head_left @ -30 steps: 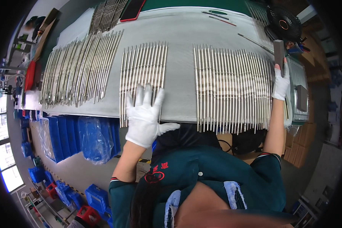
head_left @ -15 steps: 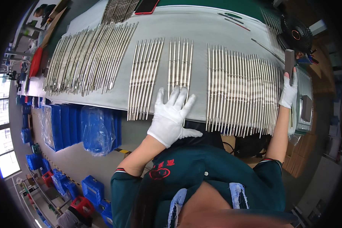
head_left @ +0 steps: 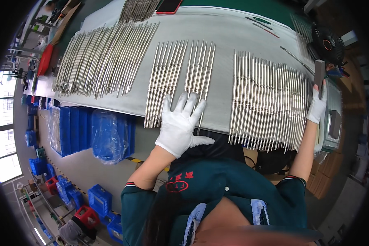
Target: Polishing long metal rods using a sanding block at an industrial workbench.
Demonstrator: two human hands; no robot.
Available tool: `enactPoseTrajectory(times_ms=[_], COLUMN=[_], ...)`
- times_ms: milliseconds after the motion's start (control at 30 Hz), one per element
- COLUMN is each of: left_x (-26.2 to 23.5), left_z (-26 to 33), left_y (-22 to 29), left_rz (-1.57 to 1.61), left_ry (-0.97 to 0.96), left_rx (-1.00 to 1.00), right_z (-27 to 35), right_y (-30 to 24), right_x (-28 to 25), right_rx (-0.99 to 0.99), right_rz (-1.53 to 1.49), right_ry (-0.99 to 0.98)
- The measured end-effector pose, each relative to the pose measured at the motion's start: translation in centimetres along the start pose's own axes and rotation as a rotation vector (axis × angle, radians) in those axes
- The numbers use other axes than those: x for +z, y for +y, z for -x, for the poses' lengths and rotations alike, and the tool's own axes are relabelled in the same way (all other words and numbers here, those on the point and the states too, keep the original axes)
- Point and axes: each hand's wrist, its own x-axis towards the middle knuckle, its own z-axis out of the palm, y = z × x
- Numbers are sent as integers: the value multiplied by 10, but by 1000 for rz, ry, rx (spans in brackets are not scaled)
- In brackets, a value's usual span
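My left hand [head_left: 177,127], in a white glove, lies with fingers spread over the lower part of a small group of slim silvery metal rods [head_left: 201,67]. Its palm hides their near ends. Close on the left is another small group of rods [head_left: 165,82], which the index-to-little-finger side of the glove touches or nearly touches. At the table's right end my gloved right hand [head_left: 317,105] is closed around a grey rectangular block [head_left: 319,74], held upright. A wide row of rods [head_left: 270,98] lies between the two hands.
More rods [head_left: 104,61] fill the table's left side, with a darker bundle [head_left: 137,9] behind. A red-edged phone [head_left: 169,5], thin tools [head_left: 263,25] and a black fan [head_left: 327,43] stand along the far side. Blue crates [head_left: 76,129] sit below the table edge.
The view has shifted slightly. My left hand has slid left across the table, and the small rod group now lies nearer the group on its left. My right hand still holds the block.
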Motion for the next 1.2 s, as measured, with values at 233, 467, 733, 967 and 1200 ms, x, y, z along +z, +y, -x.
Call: enactPoseTrajectory(times_ms=[233, 467, 733, 967, 1200], left_x=[0, 9, 23, 28, 27], left_z=[1, -18, -56, -57, -52], left_y=[-3, 24, 21, 31, 75], left_rz=[-14, 151, 3, 32, 286], left_ry=[1, -47, 17, 66, -91], left_rx=[5, 162, -111, -27, 367], right_z=[0, 0, 4, 5, 5], right_y=[0, -1, -11, -14, -9], right_x=[1, 1, 3, 7, 7], right_rx=[5, 6, 18, 32, 32], right_rz=[-10, 8, -51, -103, -131], right_ry=[2, 1, -22, 2, 5])
